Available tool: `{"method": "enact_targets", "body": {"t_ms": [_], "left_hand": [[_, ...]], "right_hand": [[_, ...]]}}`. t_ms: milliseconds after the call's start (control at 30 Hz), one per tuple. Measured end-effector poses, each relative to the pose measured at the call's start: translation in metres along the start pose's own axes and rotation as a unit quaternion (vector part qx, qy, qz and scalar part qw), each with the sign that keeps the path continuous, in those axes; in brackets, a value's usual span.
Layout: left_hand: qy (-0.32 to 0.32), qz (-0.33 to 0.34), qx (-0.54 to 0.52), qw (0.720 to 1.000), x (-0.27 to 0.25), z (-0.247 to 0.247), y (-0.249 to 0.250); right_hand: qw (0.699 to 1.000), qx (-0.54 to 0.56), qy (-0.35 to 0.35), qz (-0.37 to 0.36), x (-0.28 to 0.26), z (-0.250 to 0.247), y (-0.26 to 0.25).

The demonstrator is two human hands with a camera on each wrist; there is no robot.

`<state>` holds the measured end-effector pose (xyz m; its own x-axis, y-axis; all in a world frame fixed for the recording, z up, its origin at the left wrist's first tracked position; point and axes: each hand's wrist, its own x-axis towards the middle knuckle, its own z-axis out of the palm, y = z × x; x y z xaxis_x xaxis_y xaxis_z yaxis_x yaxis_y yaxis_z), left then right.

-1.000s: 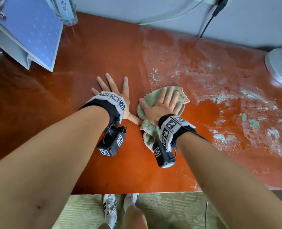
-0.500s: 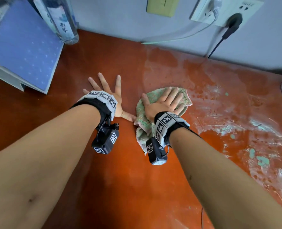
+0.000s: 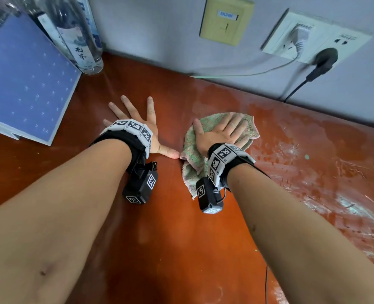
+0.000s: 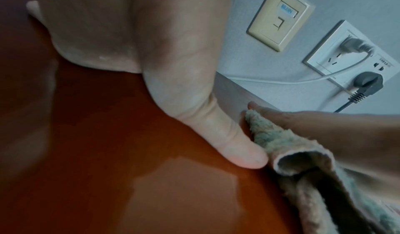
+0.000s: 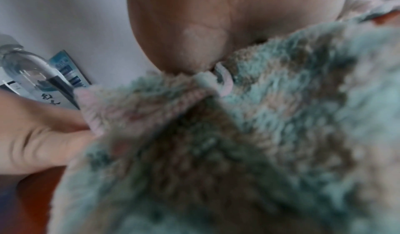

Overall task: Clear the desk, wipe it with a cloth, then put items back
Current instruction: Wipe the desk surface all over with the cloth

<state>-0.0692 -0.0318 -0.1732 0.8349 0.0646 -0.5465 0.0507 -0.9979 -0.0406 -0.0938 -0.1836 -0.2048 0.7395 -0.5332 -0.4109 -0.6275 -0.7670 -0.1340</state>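
Observation:
A green and pink terry cloth point(image 3: 190, 167) point(image 4: 285, 145) point(image 5: 259, 135) lies crumpled on the red-brown desk point(image 3: 181, 238). My right hand point(image 3: 221, 132) presses flat on the cloth with straight fingers. My left hand point(image 3: 135, 115) lies flat on the bare desk just left of the cloth, fingers spread. Its thumb point(image 4: 238, 148) touches the cloth's edge. To the right the desk surface is streaked with white and green smears point(image 3: 326, 183).
A blue book point(image 3: 26, 84) lies at the back left, with a clear bottle point(image 3: 78, 36) point(image 5: 32, 76) behind it against the wall. Wall sockets point(image 3: 313, 36) hold a white plug and a black plug point(image 3: 323, 60), whose cables run down along the desk's back edge.
Both hands and the cloth have slid away from me toward the wall and a little left. The view has tilted up, so the sockets now show and the desk's front edge is gone.

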Motion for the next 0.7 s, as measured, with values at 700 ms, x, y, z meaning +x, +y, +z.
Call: {"method": "enact_targets", "body": {"t_ms": [700], "left_hand": [[-0.027, 0.008, -0.035, 0.999, 0.007, -0.012, -0.001]], "right_hand": [[0.992, -0.071, -0.044, -0.092, -0.051, 0.01, 0.02]]}}
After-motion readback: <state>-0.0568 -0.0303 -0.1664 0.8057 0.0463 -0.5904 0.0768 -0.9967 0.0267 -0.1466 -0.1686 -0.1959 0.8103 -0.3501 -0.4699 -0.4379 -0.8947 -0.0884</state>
